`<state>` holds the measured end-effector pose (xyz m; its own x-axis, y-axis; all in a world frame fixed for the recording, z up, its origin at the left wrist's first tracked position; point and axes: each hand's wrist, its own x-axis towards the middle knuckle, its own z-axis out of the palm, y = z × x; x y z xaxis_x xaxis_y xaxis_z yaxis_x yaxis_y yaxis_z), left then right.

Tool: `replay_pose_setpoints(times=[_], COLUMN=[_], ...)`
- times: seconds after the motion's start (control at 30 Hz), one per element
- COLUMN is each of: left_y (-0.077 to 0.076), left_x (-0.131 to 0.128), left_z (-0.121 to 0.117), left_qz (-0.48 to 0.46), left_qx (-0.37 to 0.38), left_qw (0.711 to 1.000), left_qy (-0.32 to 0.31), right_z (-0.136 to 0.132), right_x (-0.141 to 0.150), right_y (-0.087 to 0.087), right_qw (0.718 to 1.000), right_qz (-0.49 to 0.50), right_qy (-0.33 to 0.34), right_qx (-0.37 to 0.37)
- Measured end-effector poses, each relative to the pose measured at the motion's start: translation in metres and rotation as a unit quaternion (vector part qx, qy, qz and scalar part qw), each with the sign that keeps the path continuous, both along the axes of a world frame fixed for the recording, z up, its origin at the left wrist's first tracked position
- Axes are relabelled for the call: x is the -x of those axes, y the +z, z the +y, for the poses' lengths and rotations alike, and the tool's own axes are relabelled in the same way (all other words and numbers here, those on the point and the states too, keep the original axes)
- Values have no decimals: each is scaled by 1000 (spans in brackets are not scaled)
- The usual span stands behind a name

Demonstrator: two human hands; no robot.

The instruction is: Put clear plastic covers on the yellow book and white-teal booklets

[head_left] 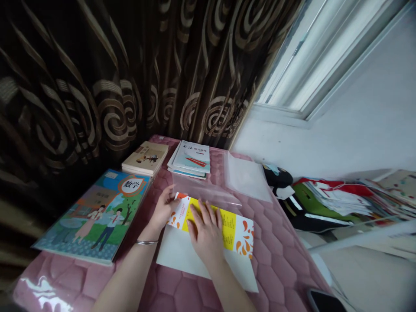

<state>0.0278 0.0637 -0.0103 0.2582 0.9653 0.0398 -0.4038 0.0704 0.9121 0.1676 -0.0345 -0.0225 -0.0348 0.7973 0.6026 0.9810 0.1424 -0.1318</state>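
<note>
A booklet (245, 234) with a yellow, white and orange printed band lies on the pink padded surface, a plain white sheet or page (182, 251) showing below the band. Along its far edge, a clear plastic book cover (208, 190) sticks out. At the booklet's upper left corner, my left hand (164, 208) has its fingers closed in a pinch, apparently on the plastic; the exact hold is partly hidden. My right hand (206, 232) lies flat across the yellow band with fingers spread, pressing on it. A bracelet circles my left wrist.
At left lies a large blue maths textbook (97, 216), with a stack of tan books (146, 157) behind it. White-covered books (191, 156) stand at the back, beside translucent plastic sheets (245, 175). A phone (325, 301) is at lower right. Bags and papers (331, 197) lie beyond.
</note>
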Motion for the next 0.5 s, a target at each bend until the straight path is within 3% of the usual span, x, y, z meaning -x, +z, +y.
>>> replay_pose_setpoints(times=[0.3,0.4,0.5], left_y=[1,1,-1], left_x=[1,2,2], left_z=[-2,-1,0], left_qz=[64,61,44], left_qx=[-51,-37,-15], left_qw=[997,997,999], left_qy=[-9,5,12], right_z=[2,1,0], right_x=[-2,-12,-41], right_y=[4,15,30], right_qw=[1000,1000,1000], right_qz=[2,3,24], right_qy=[18,22,-16], right_qx=[9,3,-10])
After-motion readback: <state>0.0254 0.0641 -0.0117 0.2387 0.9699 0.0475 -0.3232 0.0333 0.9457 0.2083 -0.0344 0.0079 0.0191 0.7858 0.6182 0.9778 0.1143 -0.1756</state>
